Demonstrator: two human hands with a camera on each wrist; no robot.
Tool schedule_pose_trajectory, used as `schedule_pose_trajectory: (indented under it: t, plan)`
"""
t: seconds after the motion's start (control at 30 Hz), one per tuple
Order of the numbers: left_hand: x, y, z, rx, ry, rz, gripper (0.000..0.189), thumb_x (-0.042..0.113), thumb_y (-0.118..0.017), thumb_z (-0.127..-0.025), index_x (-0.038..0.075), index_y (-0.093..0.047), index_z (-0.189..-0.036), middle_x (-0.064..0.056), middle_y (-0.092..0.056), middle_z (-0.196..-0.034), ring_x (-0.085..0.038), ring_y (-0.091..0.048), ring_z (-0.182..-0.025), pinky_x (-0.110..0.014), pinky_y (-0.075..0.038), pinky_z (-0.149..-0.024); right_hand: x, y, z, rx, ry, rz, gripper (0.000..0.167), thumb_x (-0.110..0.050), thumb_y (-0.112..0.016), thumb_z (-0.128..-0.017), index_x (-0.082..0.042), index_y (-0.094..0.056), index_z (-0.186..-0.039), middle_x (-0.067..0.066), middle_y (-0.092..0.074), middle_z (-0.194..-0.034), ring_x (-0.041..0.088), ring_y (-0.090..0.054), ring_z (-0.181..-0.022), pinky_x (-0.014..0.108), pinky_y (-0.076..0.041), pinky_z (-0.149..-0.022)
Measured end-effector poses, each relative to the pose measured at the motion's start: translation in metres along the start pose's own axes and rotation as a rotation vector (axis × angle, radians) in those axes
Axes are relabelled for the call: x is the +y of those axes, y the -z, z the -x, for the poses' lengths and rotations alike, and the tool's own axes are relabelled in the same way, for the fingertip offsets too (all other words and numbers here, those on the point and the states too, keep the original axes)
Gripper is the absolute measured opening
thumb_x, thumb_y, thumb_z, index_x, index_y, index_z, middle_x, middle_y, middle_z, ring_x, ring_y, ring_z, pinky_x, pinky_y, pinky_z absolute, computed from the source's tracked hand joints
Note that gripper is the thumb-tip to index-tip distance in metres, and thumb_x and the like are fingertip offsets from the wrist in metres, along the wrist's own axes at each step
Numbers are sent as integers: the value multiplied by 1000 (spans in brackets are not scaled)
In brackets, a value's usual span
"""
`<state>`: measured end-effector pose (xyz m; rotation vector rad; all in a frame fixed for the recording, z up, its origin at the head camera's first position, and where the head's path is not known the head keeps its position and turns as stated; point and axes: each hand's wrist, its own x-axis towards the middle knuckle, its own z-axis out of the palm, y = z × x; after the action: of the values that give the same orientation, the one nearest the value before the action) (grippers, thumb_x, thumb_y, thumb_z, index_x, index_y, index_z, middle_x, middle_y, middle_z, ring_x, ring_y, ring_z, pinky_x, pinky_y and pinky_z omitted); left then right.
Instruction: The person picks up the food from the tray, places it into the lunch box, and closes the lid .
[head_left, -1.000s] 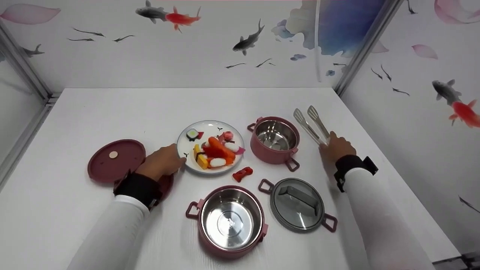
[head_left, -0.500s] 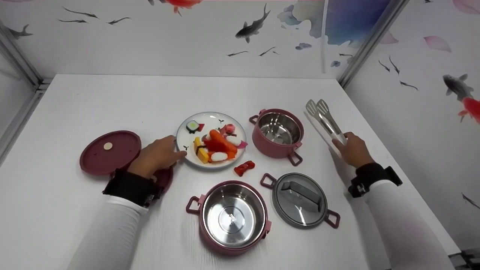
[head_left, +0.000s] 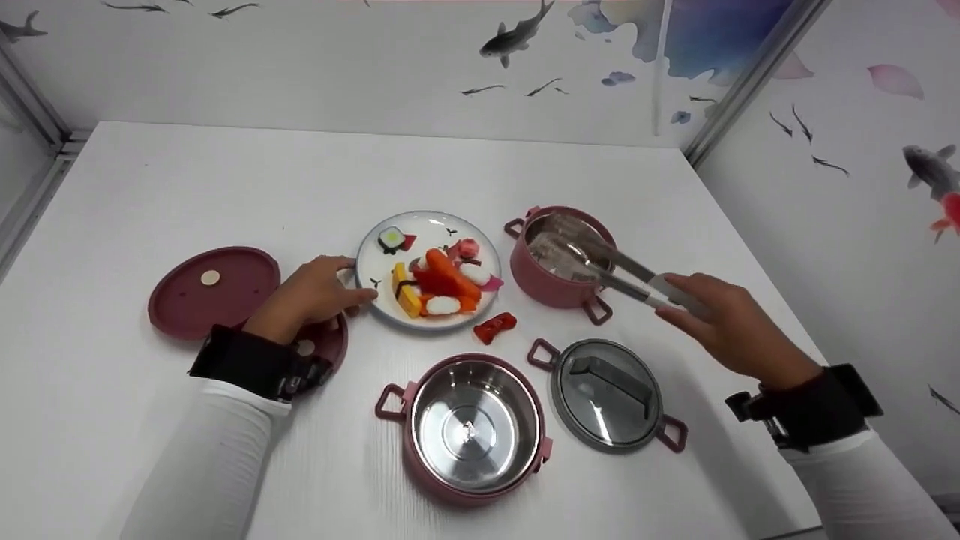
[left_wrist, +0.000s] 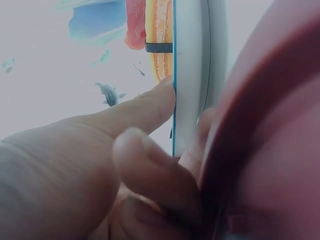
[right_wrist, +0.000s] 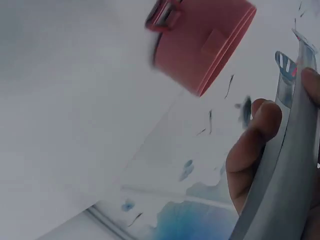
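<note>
My left hand grips the near-left rim of a round white plate, thumb on its upper face and other fingers at the edge in the left wrist view. Toy food is heaped on the plate, including an orange piece, a yellow piece with a black band and a cucumber roll. My right hand holds metal tongs by their handles, their blurred slotted ends above the smaller red pot. In the right wrist view, nothing shows between the tips of the tongs.
A larger open red pot stands in front. To its right lies a grey lid with red side handles. A red toy piece is on the white table below the plate. Dark red lids lie beside my left forearm.
My right hand has lifted the tongs off the table and swung them left over the smaller pot. The left hand stays at the plate's rim. The head view has tilted down slightly.
</note>
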<state>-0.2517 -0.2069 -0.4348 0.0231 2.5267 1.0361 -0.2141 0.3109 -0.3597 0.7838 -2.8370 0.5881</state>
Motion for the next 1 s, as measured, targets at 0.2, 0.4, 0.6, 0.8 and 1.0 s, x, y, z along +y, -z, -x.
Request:
schedule_pose_trajectory:
  t: [0.2,0.4,0.6,0.8,1.0]
  plan:
    - [-3,2,-1,-15,-7,39,80,38,-68,-100,2,-32,-161,-7,-77,-89,-5,-60,-48,-22,-49,-59,-24,-18,0,-107,132,109,40,-9,-82,-89,-7,-72,-128,1,-70,-98,5,-59,-73,24,-54,-63]
    - [-4,2,-1,-31,0,91,79,36,-68,-101,5,-29,-163,-7,-74,-87,-7,-63,-49,-22,-50,-54,-26,-26,-3,-148,150,161,45,-12,-85,-85,-11,-74,-128,1,-71,-97,7,-63,-71,26,-54,-62]
    - [-6,0,0,-41,-2,105,81,37,-67,-101,4,-27,-163,-5,-74,-86,-7,-64,-50,-22,-50,-53,-24,-24,-5,-179,158,165,45,-15,-86,-85,-14,-74,-129,-1,-72,-98,6,-62,-72,27,-53,-63]
    - [-7,0,-1,-42,-7,114,81,38,-68,-101,5,-27,-163,-5,-74,-86,-7,-64,-50,-23,-50,-53,-22,-26,-7,-227,135,181,46,-15,-85,-86,-14,-74,-130,0,-73,-99,8,-64,-75,29,-55,-66]
    - [-8,0,-3,-41,-20,112,80,38,-68,-101,5,-28,-162,-5,-73,-84,-8,-64,-50,-23,-52,-53,-19,-32,-6,-208,176,159,42,-13,-84,-87,-13,-75,-128,-3,-72,-94,6,-63,-73,26,-54,-64]
